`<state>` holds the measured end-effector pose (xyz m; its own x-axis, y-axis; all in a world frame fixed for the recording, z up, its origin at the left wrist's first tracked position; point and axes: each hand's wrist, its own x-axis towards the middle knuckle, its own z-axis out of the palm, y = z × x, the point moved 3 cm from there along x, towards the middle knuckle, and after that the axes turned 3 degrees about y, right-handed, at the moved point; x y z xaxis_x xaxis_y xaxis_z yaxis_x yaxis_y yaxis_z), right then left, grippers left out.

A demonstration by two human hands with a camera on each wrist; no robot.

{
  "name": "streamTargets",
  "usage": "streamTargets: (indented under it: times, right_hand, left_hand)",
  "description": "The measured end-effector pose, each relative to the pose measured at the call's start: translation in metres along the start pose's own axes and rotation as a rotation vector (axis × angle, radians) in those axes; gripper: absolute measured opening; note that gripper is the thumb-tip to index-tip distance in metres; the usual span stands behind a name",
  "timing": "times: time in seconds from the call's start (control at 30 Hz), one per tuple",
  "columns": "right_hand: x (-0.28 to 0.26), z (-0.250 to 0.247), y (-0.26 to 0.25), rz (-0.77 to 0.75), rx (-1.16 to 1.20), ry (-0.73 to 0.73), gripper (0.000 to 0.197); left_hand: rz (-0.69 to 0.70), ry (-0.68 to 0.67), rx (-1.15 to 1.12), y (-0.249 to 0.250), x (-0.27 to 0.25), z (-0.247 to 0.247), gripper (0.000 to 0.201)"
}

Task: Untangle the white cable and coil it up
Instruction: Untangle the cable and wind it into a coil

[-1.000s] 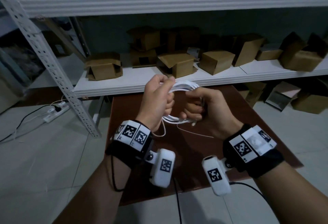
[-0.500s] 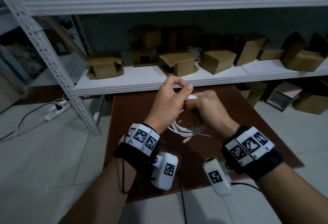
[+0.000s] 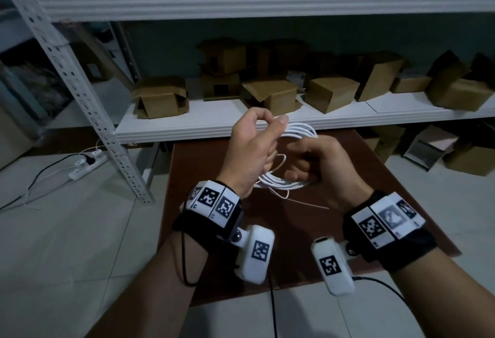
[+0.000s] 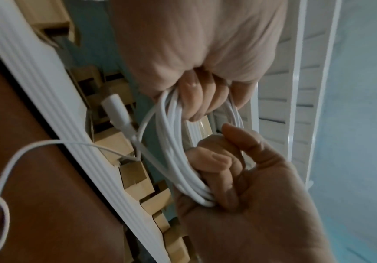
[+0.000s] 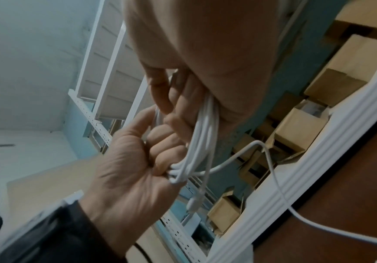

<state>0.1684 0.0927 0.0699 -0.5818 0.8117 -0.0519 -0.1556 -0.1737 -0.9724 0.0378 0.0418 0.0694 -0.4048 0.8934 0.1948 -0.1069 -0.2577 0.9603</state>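
The white cable (image 3: 301,131) is wound into a ring of several loops, held above the brown table (image 3: 214,233). My left hand (image 3: 251,150) grips the ring on its left side, thumb and forefinger pinched near the top. My right hand (image 3: 321,162) curls its fingers round the right and lower strands. In the left wrist view the left hand (image 4: 194,44) and right hand (image 4: 250,213) both clasp the cable (image 4: 171,156), and a white plug (image 4: 117,112) sticks out. A thin loose tail (image 3: 308,203) trails onto the table. The right wrist view shows the cable (image 5: 201,135) between both hands.
Behind the table runs a white shelf (image 3: 214,123) with several cardboard boxes (image 3: 160,98). A perforated metal upright (image 3: 88,102) slants at the left. A power strip (image 3: 88,162) with a black lead lies on the tiled floor.
Half a second ago the hands were close together with the coil hanging below them. They have since parted, and the coil stands as an open ring between them.
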Motion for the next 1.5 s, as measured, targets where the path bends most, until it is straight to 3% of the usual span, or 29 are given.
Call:
streamTargets:
  times: [0.07, 0.23, 0.33, 0.47, 0.53, 0.6, 0.63, 0.7, 0.77, 0.9, 0.97, 1.07, 1.2, 1.3, 1.37, 1.5]
  right_hand:
    - [0.000, -0.001, -0.005, -0.027, -0.133, -0.050, 0.031]
    - [-0.006, 0.002, -0.011, -0.048, -0.444, -0.127, 0.054]
    - [-0.007, 0.002, -0.012, -0.026, -0.412, -0.072, 0.054]
    - [-0.006, 0.000, -0.019, -0.060, -0.319, 0.046, 0.032]
    - [-0.004, -0.005, -0.020, -0.063, -0.262, 0.120, 0.037]
    - [-0.004, -0.005, -0.023, -0.075, -0.211, 0.151, 0.023]
    - [-0.004, -0.005, -0.023, -0.072, -0.184, 0.158, 0.023]
    - [-0.003, -0.006, -0.020, -0.054, -0.151, 0.177, 0.041]
    - [-0.003, -0.008, -0.021, -0.042, -0.092, 0.206, 0.044]
    - [0.001, -0.013, -0.021, -0.015, 0.036, 0.232, 0.015]
    - [0.002, -0.014, -0.020, -0.009, 0.072, 0.234, 0.017]
    - [0.003, -0.017, -0.019, -0.006, 0.122, 0.261, 0.023]
    - [0.004, -0.022, -0.018, -0.019, 0.111, 0.288, 0.035]
    - [0.004, -0.021, -0.017, -0.023, 0.115, 0.284, 0.033]
    - [0.006, -0.021, -0.016, -0.021, 0.128, 0.284, 0.034]
    - [0.009, -0.024, -0.011, -0.014, 0.161, 0.302, 0.038]
  left_hand:
    - [0.057, -0.038, 0.087, 0.002, -0.001, 0.000, 0.018]
    - [0.138, -0.103, 0.389, -0.009, -0.004, 0.007, 0.027]
    - [0.056, -0.140, 0.223, -0.010, -0.005, 0.010, 0.026]
    - [-0.085, -0.243, 0.034, -0.001, -0.004, 0.001, 0.029]
    - [-0.087, -0.279, -0.013, 0.000, -0.004, -0.004, 0.030]
    - [-0.063, -0.277, -0.024, -0.001, -0.004, -0.004, 0.020]
    - [-0.049, -0.273, -0.028, -0.001, -0.004, -0.004, 0.015]
    - [-0.041, -0.280, -0.040, -0.003, -0.005, -0.003, 0.014]
    - [-0.048, -0.305, -0.060, -0.004, -0.004, -0.004, 0.027]
    - [-0.109, -0.356, -0.089, -0.004, -0.007, -0.006, 0.099]
    - [-0.123, -0.382, -0.086, -0.006, -0.007, -0.010, 0.108]
    - [-0.145, -0.456, -0.051, -0.006, -0.007, -0.017, 0.102]
    - [-0.146, -0.486, 0.064, -0.009, -0.006, -0.020, 0.072]
    - [-0.129, -0.474, 0.187, -0.019, -0.004, -0.022, 0.081]
    - [-0.106, -0.386, 0.315, -0.024, -0.001, -0.023, 0.083]
    - [-0.102, -0.058, 0.503, -0.035, 0.009, -0.034, 0.044]
